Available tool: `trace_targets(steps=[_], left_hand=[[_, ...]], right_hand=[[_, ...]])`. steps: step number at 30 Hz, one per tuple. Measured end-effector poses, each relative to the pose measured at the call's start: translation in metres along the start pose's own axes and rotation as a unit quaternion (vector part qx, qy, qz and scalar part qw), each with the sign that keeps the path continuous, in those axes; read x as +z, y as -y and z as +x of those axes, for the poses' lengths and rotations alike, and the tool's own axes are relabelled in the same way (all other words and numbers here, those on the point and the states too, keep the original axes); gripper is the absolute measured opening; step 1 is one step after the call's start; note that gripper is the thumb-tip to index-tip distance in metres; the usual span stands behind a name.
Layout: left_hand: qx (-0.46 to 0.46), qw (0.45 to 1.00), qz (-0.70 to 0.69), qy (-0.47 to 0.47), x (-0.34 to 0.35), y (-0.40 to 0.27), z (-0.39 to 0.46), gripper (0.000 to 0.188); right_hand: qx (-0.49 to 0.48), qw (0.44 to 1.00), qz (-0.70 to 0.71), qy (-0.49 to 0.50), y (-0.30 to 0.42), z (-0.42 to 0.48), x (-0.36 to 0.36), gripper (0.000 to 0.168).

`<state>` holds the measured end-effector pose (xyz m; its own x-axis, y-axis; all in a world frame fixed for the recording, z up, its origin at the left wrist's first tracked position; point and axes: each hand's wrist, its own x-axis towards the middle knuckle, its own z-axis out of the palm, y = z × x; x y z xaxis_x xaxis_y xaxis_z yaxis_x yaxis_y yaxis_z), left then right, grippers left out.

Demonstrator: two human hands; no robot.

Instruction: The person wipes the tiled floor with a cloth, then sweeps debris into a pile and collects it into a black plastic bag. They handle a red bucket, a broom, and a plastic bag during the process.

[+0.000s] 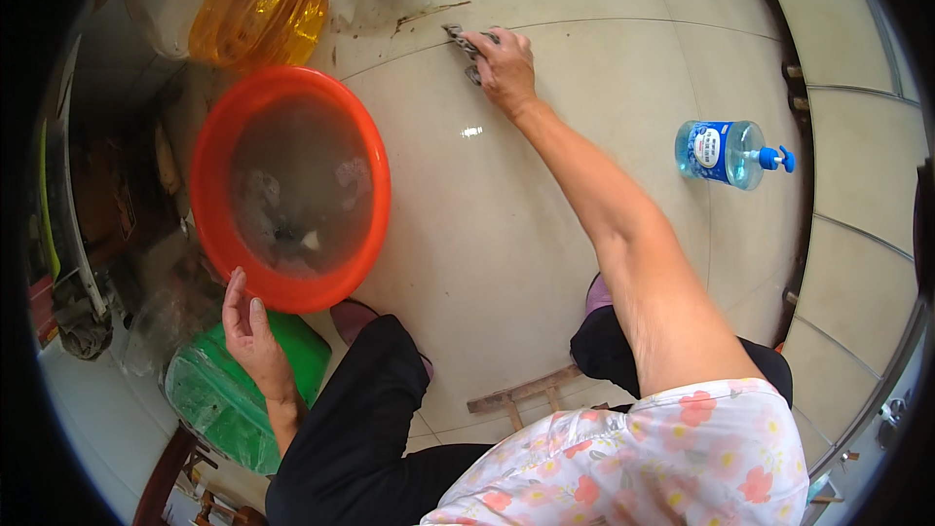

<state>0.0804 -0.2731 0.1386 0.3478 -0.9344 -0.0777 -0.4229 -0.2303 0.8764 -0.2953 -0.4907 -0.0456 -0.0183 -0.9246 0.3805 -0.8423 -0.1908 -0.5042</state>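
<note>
My right hand (507, 71) reaches far forward and presses a dark, crumpled cloth (467, 50) against the beige tiled floor (482, 219). Thin brown debris lies on the tiles just beyond the cloth. My left hand (252, 329) is held palm up at the near rim of a red plastic basin (380, 183), its fingers apart and nothing in it. Cloudy grey water (299, 168) with some foam fills part of the basin, and a small pale piece shows in it.
A blue pump bottle (719, 153) lies at the right. Beyond the basin stands a container of orange liquid (256, 11). A green plastic container (234, 387) is below my left hand. A wooden stool (522, 391) is behind my feet, and tiled cabinetry (862, 153) edges the right side.
</note>
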Motion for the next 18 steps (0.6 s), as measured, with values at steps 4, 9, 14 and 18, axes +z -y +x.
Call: trace_targets(steps=[4, 9, 14, 18], left_hand=[[-0.001, 0.999, 0.039, 0.008, -0.006, 0.011, -0.006, 0.034], [-0.048, 0.998, 0.027, 0.011, -0.002, 0.013, -0.004, 0.034], [-0.029, 0.999, 0.025, 0.030, 0.007, 0.011, 0.006, 0.034], [-0.002, 0.996, 0.081, 0.028, 0.001, 0.006, 0.004, 0.033]], right_hand=[[0.052, 0.995, 0.004, -0.081, 0.003, -0.082, -0.031, 0.042], [0.140, 0.966, -0.209, -0.062, 0.027, -0.134, -0.004, 0.042], [0.107, 0.989, -0.096, -0.029, -0.012, 0.010, 0.025, 0.038], [0.050, 0.989, -0.034, -0.133, -0.045, 0.011, -0.007, 0.038]])
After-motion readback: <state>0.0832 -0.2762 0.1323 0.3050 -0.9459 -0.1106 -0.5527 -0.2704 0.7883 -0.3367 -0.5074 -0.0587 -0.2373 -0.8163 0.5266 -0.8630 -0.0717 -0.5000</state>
